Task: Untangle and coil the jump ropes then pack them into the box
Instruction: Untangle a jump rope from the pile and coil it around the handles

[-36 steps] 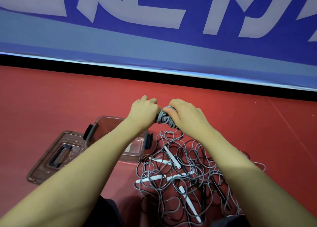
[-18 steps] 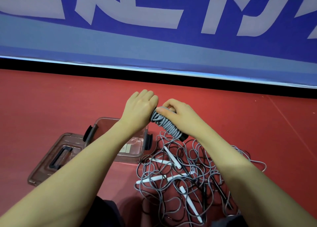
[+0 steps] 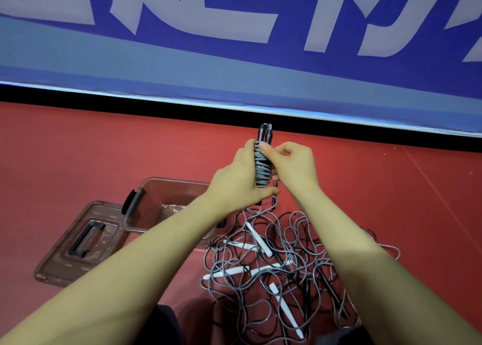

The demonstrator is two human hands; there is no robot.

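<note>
I hold a coiled jump rope (image 3: 262, 167) upright: grey cord wound tightly round two black handles whose tops stick out above. My left hand (image 3: 238, 180) grips the bundle from the left. My right hand (image 3: 292, 167) pinches the upper windings with thumb and fingers from the right. Below my hands a tangle of grey and black jump ropes (image 3: 281, 266) with white and black handles lies on the red floor. The clear brown box (image 3: 154, 198) stands open to the left of the tangle, partly hidden by my left forearm.
The box's lid (image 3: 78, 243) with a black handle lies flat on the floor left of the box. A blue banner wall (image 3: 234, 57) with white characters runs across the back, with a black strip at its base. Red floor (image 3: 78, 149) spreads all around.
The wound bundle has swung from lying slanted between my hands to standing upright and higher, its black handle tops now visible. Both hands rose with it and kept their hold.
</note>
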